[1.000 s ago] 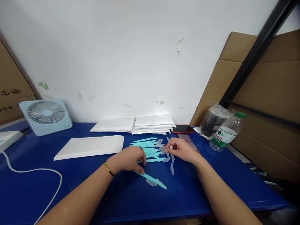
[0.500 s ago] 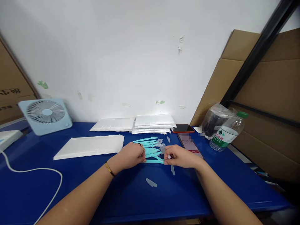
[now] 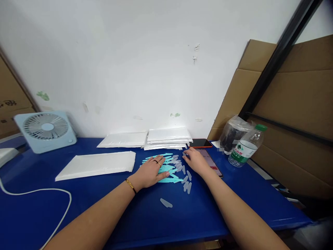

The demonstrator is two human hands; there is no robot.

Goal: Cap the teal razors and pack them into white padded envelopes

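A pile of thin turquoise plastic sticks (image 3: 166, 168) lies mid-table on the blue table (image 3: 197, 215). My left hand (image 3: 151, 172), with rings and a gold bracelet, rests flat on the pile with its fingers spread. Several small clear plastic caps (image 3: 186, 180) are scattered to the right of the sticks. One cap (image 3: 165, 203) lies apart, nearer me. My right hand (image 3: 195, 160) reaches over the far caps with loosely curled fingers; its fingertips touch down near the far end of the pile. I cannot see anything held in it.
White padded envelopes lie flat at left (image 3: 96, 165) and stacked at the back (image 3: 169, 137). Two phones (image 3: 201, 143) lie right of the pile. A water bottle (image 3: 244, 148) and a plastic bag (image 3: 231, 133) stand at right. A small fan (image 3: 45, 130) and white cable (image 3: 39, 192) are left.
Both hands had met over one turquoise stick near the front. Now the left hand lies flat on the pile and the right has moved farther back. The stick near me is gone.
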